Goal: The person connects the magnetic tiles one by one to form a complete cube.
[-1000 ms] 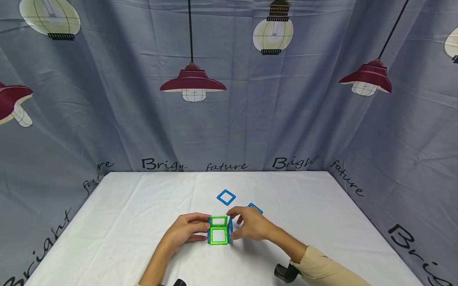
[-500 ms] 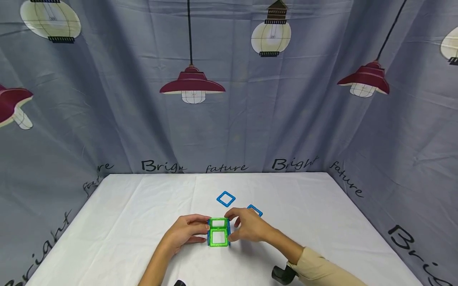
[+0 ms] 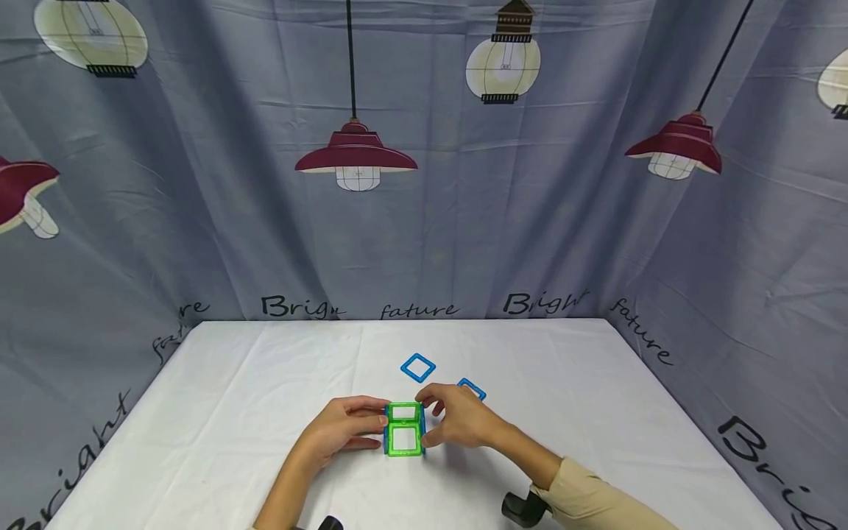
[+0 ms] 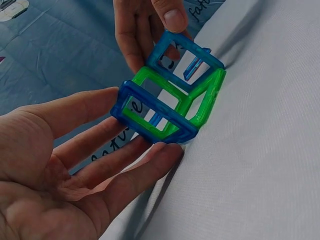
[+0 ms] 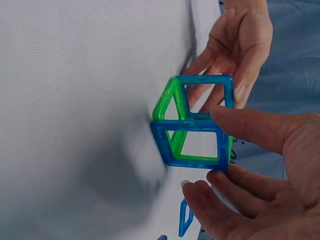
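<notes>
Across the far side and both flanks hangs a grey-blue curtain (image 3: 218, 221) printed with lamps (image 3: 355, 153). Before it stretches the table (image 3: 265, 383), covered in white cloth. From the near right reaches an arm in a beige sleeve (image 3: 589, 497). The left hand (image 3: 341, 427) has its fingers spread apart, their tips gripping opposite edges of the left blue square (image 4: 161, 108). Facing it, the right hand (image 3: 460, 419) pinches the right blue square (image 5: 192, 125) between thumb and fingers. Between the two hands, near the middle of the table, is an open box frame (image 3: 404, 422): two green squares joined edge to edge, one nearer and one farther, flanked by those blue squares. Whether its base touches the cloth cannot be told. A black device (image 3: 523, 508) sits just beside the right cuff. Farther off lie a loose blue frame (image 3: 426, 360) and, to its right, a second blue frame (image 3: 474, 387), partly hidden behind the right hand.
</notes>
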Demonstrator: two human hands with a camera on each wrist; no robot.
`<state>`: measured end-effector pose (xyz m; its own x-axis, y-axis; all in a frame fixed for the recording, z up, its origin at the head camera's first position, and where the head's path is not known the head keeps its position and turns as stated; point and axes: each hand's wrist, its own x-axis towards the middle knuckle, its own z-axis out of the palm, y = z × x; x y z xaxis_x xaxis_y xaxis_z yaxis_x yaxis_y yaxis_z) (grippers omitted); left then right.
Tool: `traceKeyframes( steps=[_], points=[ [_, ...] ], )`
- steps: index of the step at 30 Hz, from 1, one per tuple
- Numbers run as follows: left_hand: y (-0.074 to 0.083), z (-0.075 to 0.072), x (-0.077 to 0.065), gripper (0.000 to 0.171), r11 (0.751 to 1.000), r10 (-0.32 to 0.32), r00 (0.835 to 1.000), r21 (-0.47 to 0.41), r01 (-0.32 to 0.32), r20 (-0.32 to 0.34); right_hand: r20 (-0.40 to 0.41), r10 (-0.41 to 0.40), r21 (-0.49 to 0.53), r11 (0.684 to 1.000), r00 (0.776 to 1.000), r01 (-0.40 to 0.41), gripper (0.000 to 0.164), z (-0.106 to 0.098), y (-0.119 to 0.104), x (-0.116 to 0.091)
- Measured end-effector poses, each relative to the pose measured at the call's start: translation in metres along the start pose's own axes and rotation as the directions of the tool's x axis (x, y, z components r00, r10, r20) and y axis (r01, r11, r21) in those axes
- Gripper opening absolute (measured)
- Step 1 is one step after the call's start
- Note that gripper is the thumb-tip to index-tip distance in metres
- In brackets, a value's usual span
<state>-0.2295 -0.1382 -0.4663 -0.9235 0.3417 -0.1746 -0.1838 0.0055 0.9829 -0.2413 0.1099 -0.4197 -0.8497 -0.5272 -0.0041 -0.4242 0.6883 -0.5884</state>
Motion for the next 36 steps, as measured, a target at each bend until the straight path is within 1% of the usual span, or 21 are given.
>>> traceKeyframes(
  steps=[5, 12, 18, 21, 24, 26, 28, 33, 36],
  points=[
    [0.001, -0.001, -0.001, 0.047, 1.000, -0.003, 1.000, 0.007, 0.003, 0.003, 0.000, -0.005, 0.023, 1.000, 1.000, 0.005, 0.056, 0.001, -0.001, 0.000],
    [0.001, -0.001, -0.001, 0.045, 1.000, -0.013, 1.000, 0.010, 0.013, -0.002, 0.013, 0.016, 0.039, 0.999, 1.000, -0.017, 0.055, 0.000, 0.000, 0.001],
    [0.000, -0.003, 0.001, 0.044, 1.000, -0.020, 1.000, 0.005, 0.020, -0.007, 0.008, 0.031, 0.069, 0.997, 0.999, -0.031, 0.058, 0.000, 0.000, 0.001],
    [0.001, -0.003, 0.001, 0.043, 1.000, -0.021, 1.000, 0.001, 0.021, -0.020, 0.002, 0.037, 0.080, 0.996, 0.999, -0.037, 0.058, 0.000, 0.000, 0.002],
    [0.003, -0.002, 0.001, 0.040, 1.000, -0.025, 0.998, 0.008, 0.025, -0.057, -0.018, 0.030, 0.091, 0.996, 0.999, -0.028, 0.056, 0.000, 0.002, 0.003],
    [0.005, -0.002, 0.001, 0.038, 1.000, -0.026, 0.996, 0.015, 0.027, -0.081, -0.034, 0.026, 0.106, 0.994, 0.999, -0.022, 0.051, -0.001, 0.003, 0.004],
    [0.006, -0.002, 0.001, 0.037, 0.999, -0.028, 0.995, 0.020, 0.030, -0.097, -0.052, 0.029, 0.112, 0.993, 0.998, -0.023, 0.043, -0.001, 0.006, 0.006],
    [0.006, -0.002, -0.001, 0.037, 0.999, -0.030, 0.996, 0.029, 0.033, -0.087, -0.106, 0.056, 0.124, 0.991, 0.993, -0.042, 0.016, -0.003, 0.013, 0.010],
    [0.006, -0.002, -0.001, 0.037, 0.999, -0.036, 0.996, 0.032, 0.039, -0.080, -0.143, 0.063, 0.130, 0.990, 0.988, -0.045, 0.010, -0.003, 0.016, 0.013]
  ],
)
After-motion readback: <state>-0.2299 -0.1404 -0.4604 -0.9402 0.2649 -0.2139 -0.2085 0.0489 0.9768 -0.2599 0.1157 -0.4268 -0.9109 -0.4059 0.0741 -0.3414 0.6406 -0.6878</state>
